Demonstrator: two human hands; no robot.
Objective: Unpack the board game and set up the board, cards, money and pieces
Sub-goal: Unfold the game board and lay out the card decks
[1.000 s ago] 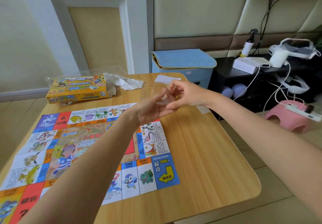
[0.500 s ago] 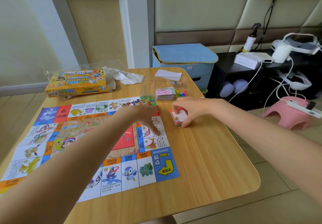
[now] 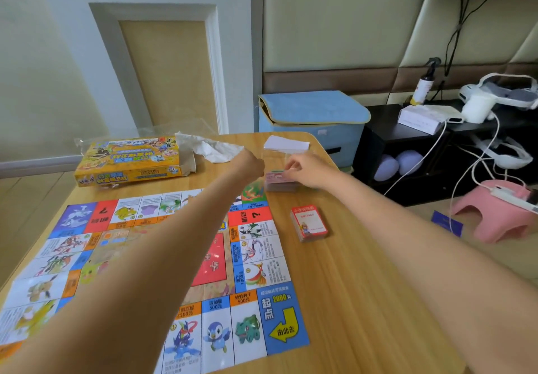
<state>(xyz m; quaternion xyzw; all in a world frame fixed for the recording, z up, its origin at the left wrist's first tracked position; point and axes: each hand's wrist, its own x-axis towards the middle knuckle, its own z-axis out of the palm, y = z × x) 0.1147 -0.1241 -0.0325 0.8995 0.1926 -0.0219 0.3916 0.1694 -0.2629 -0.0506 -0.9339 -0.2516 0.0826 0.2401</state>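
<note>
Wood-grain table (image 3: 364, 301) fills the lower frame, with the board (image 3: 163, 271) spread flat across its left and centre; the blue start square with a yellow arrow lies at the board's lower right corner. Both forearms reach up from the bottom edge toward the upper middle of the frame. The left hand (image 3: 249, 166) is curled at the board's far right corner, just left of a pink stack (image 3: 279, 181); whether it holds anything cannot be told, as its fingers face away. The right hand (image 3: 305, 166) has its fingertips pinched on the top of that stack, which sits on the table just beyond the board's upper right corner. Clear plastic seems to surround the stack, though it is too faint to be sure.

Right of the board, in mid-frame and apart from both hands, a red deck (image 3: 309, 223) lies face up on the bare wood. Behind the hands a white paper (image 3: 286, 143) rests near the table's far edge. At upper left the yellow box (image 3: 128, 159) lies on clear wrap, with a crumpled white sheet (image 3: 209, 149) beside its right end. Off the table, a blue bin (image 3: 311, 120) stands behind it, and a pink stool (image 3: 495, 213) is on the floor at right.
</note>
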